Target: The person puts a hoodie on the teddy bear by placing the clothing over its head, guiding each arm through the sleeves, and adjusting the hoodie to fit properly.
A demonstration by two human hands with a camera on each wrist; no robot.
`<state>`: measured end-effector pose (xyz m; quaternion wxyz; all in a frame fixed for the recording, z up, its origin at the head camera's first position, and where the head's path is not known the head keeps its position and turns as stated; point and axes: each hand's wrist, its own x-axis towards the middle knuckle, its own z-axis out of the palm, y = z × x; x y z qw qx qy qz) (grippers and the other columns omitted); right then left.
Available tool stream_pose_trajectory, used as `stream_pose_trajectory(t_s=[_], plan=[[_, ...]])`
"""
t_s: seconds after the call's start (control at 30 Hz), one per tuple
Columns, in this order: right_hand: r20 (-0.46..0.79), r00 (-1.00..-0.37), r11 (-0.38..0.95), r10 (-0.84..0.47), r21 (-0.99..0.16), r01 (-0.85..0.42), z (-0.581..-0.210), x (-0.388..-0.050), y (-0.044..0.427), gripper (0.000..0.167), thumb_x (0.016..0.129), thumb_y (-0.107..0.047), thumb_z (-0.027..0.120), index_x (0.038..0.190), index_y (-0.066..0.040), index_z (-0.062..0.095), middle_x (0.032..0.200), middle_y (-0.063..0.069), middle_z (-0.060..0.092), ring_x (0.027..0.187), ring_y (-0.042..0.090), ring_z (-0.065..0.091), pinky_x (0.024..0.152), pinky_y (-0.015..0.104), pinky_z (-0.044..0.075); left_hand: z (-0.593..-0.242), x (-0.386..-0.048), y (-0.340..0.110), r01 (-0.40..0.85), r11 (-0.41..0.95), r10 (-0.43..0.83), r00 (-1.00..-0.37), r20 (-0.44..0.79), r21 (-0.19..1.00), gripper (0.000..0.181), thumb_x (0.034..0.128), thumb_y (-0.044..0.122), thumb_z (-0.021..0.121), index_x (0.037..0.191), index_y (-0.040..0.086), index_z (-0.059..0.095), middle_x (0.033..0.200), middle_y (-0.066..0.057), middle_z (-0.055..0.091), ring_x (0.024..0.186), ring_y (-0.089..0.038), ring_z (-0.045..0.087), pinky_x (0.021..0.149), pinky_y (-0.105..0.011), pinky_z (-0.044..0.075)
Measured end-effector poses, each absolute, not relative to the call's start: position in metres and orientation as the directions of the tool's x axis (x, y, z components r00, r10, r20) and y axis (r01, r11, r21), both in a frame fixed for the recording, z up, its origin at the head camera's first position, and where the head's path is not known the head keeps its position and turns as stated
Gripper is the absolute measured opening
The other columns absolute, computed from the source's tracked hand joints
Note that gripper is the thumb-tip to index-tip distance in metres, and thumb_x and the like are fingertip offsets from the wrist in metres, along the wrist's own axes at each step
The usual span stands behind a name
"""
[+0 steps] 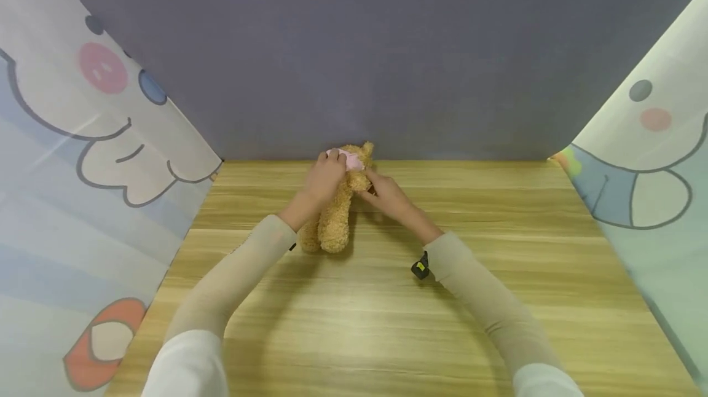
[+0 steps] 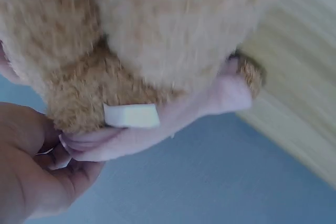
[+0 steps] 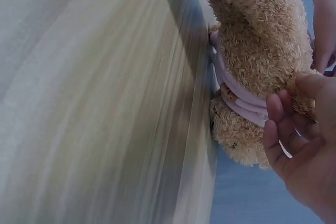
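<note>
A curly tan plush toy (image 1: 334, 222) lies on the wooden table by the back wall, its legs toward the person. Round its upper body is a pink cloth garment (image 1: 353, 161). My left hand (image 1: 325, 179) is over the toy's upper body; in the left wrist view its fingers pinch the edge of the pink garment (image 2: 131, 142), near a white tag (image 2: 131, 115). From the other side comes my right hand (image 1: 389, 196). Its thumb and fingers pinch a furry limb of the toy (image 3: 262, 40) in the right wrist view, close to the pink cloth. The toy's face is hidden.
A dark grey panel (image 1: 387, 59) rises along the back edge of the wooden table (image 1: 387, 323). Printed cartoon curtains (image 1: 50, 212) stand at the left and right sides. A small black device (image 1: 420, 267) sits at the right wrist.
</note>
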<state>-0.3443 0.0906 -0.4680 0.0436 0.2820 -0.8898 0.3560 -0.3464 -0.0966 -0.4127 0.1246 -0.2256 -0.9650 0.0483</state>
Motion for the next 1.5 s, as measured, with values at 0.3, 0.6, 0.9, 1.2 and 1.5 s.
stream_pose_trajectory(t_s=[0.3, 0.6, 0.9, 1.2, 1.5], plan=[[0.339, -0.875, 0.700, -0.347, -0.527, -0.482, -0.466, -0.342, 0.071, 0.033, 0.098, -0.019, 0.069, 0.125, -0.002, 0.064, 0.073, 0.008, 0.063, 0.063, 0.021, 0.056, 0.060, 0.036, 0.048, -0.415, -0.337, -0.076, 0.413, 0.907, 0.375, -0.883, 0.281, 0.088, 0.020, 0.1020, 0.016, 0.063, 0.109, -0.002, 0.068, 0.104, -0.017, 0.069, 0.096, -0.036, 0.063, 0.087, -0.045, 0.054], [0.566, -0.819, 0.634, -0.097, -0.599, -0.489, -0.466, -0.347, 0.083, 0.036, 0.084, 0.006, 0.073, 0.117, -0.006, 0.064, 0.120, 0.016, 0.065, 0.108, 0.033, 0.063, 0.077, 0.045, 0.056, -0.405, -0.307, -0.049, 0.429, 0.863, 0.345, -0.886, 0.309, 0.267, 0.025, 0.1061, 0.024, 0.054, 0.102, 0.005, 0.069, 0.105, -0.011, 0.069, 0.094, -0.035, 0.064, 0.072, -0.056, 0.059], [0.629, -0.765, 0.647, -0.140, -0.526, -0.552, -0.471, -0.358, 0.093, 0.020, 0.082, 0.010, 0.064, 0.090, -0.002, 0.051, 0.075, 0.016, 0.057, 0.066, 0.032, 0.058, 0.060, 0.043, 0.049, -0.414, -0.301, -0.044, 0.531, 0.808, 0.429, -0.828, 0.362, 0.256, 0.023, 0.1048, 0.018, 0.057, 0.092, 0.002, 0.065, 0.086, -0.013, 0.064, 0.079, -0.033, 0.061, 0.062, -0.041, 0.055], [0.540, -0.814, 0.650, -0.213, -0.544, -0.531, -0.475, -0.353, 0.099, 0.014, 0.084, 0.005, 0.069, 0.089, -0.004, 0.060, 0.085, 0.014, 0.068, 0.076, 0.029, 0.066, 0.066, 0.042, 0.054, -0.440, -0.302, -0.066, 0.562, 0.825, 0.486, -0.755, 0.439, 0.054, 0.013, 0.0953, 0.017, 0.070, 0.095, 0.006, 0.062, 0.093, -0.009, 0.059, 0.090, -0.032, 0.054, 0.064, -0.041, 0.052], [0.303, -0.927, 0.818, -0.219, -0.461, -0.344, -0.478, -0.347, 0.105, 0.019, 0.097, -0.013, 0.059, 0.081, -0.006, 0.066, 0.073, 0.013, 0.066, 0.062, 0.029, 0.059, 0.054, 0.043, 0.047, -0.454, -0.285, -0.071, 0.699, 0.694, 0.652, -0.712, 0.259, 0.175, 0.013, 0.0981, 0.022, 0.068, 0.090, 0.012, 0.068, 0.100, -0.002, 0.065, 0.117, -0.027, 0.048, 0.099, -0.085, 0.026]])
